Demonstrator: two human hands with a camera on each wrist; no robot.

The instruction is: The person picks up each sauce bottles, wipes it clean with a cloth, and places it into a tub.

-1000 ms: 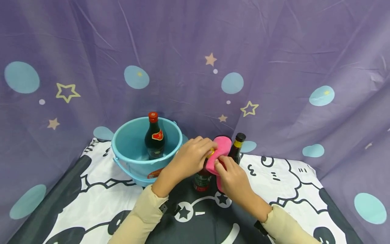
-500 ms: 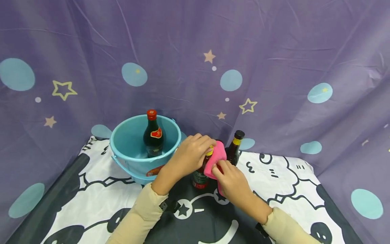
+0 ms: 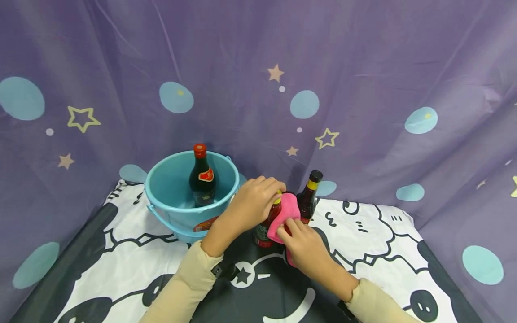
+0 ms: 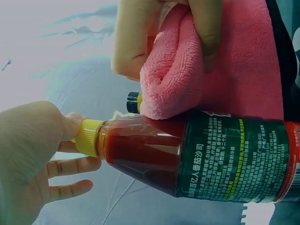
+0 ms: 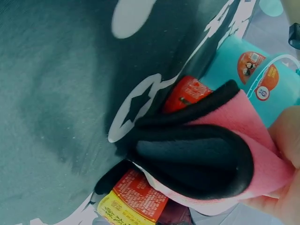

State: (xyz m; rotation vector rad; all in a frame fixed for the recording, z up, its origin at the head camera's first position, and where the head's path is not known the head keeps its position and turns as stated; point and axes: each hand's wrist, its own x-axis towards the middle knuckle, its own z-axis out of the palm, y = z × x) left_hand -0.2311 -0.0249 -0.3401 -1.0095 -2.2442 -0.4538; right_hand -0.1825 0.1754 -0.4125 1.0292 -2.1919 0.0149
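Note:
A ketchup bottle (image 4: 145, 150) with a yellow cap (image 4: 86, 137) stands upright on the printed cloth in the head view. My left hand (image 3: 252, 202) pinches that cap between thumb and fingers. My right hand (image 3: 307, 246) grips a folded pink cloth (image 3: 289, 208), which lies against the bottle's side. In the right wrist view the cloth's black edging (image 5: 243, 164) shows, with the ketchup bottle's red lower part (image 5: 186, 93) beyond it. Part of the bottle is hidden behind the cloth and my left hand.
Left of my hands stands a light blue bucket (image 3: 161, 202) holding a dark bottle with a red cap (image 3: 202, 181). Another dark bottle (image 3: 308, 199), black-capped with a yellow neck band, stands just right of the cloth. A purple curtain (image 3: 226, 67) hangs behind.
My right hand has moved the pink cloth down along the ketchup bottle, exposing more of its neck. The left hand keeps its hold on the cap. The head view has shifted slightly.

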